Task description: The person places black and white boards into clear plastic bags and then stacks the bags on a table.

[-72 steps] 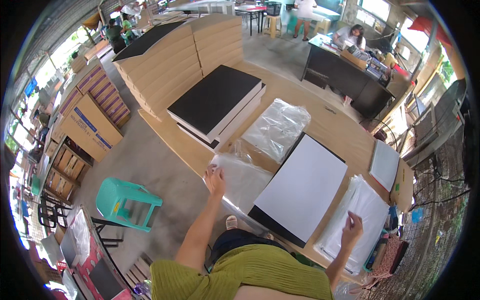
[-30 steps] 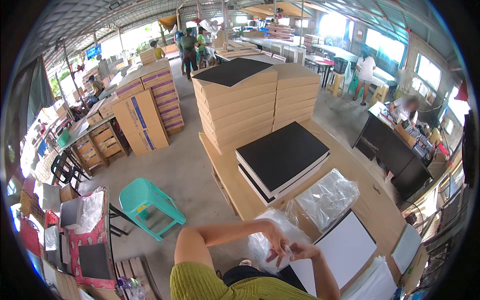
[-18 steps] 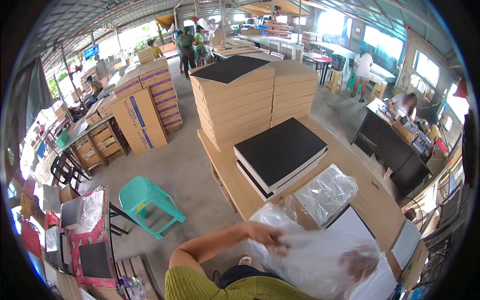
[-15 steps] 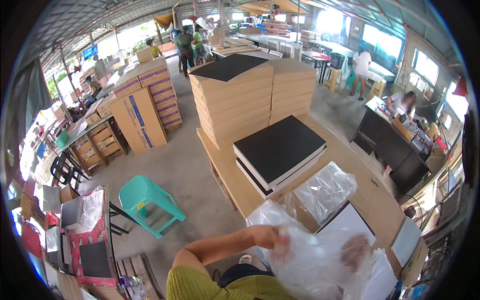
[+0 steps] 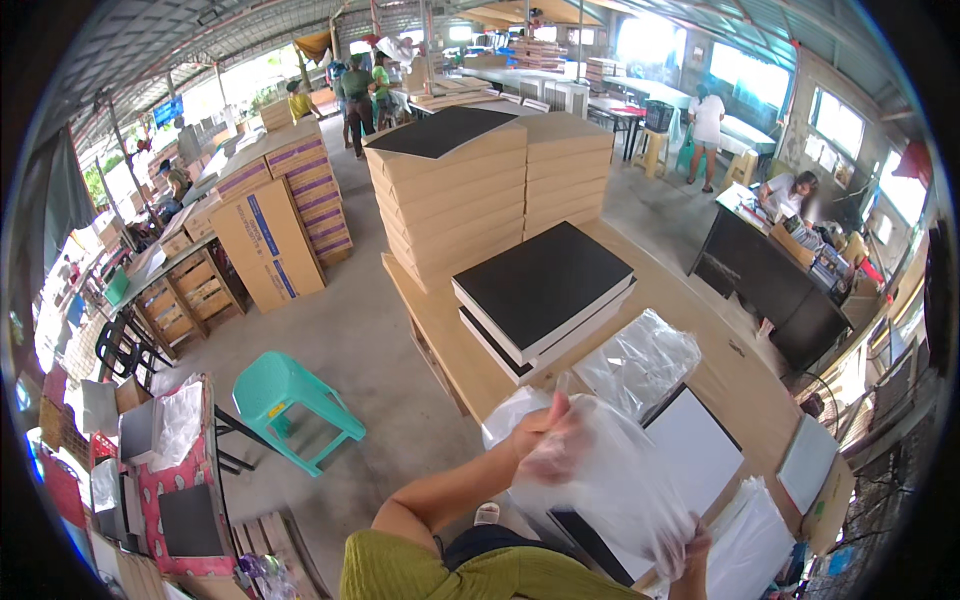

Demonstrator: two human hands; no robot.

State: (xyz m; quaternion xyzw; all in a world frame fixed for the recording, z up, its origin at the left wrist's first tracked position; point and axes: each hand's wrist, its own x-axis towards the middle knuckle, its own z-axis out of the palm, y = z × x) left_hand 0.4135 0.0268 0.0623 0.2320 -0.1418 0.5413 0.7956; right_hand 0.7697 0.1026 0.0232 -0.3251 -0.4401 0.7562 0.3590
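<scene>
A clear plastic bag [image 5: 625,480], smeared by motion, stretches between my two hands over the near end of the table. My left hand [image 5: 553,440] is closed on its upper left part, thumb upward. At the lower right, my right hand [image 5: 688,553] grips the opposite end of the plastic. Beneath the bag, partly covered by it, lies a flat white panel with a black edge [image 5: 697,448]. Just beyond my hands is a folded clear plastic sheet [image 5: 640,362]. Farther off sits a stack of black-covered, white-edged blocks [image 5: 545,285].
Tall stacks of brown wrapped packs [image 5: 450,210] stand at the table's far end, a black sheet [image 5: 445,132] on top. More clear plastic [image 5: 745,545] lies near my right hand. A green stool [image 5: 290,395] is to the left. People work in the background.
The bag has been drawn out between my hands. My right hand has moved down toward me, my left slightly up. More of the white panel shows.
</scene>
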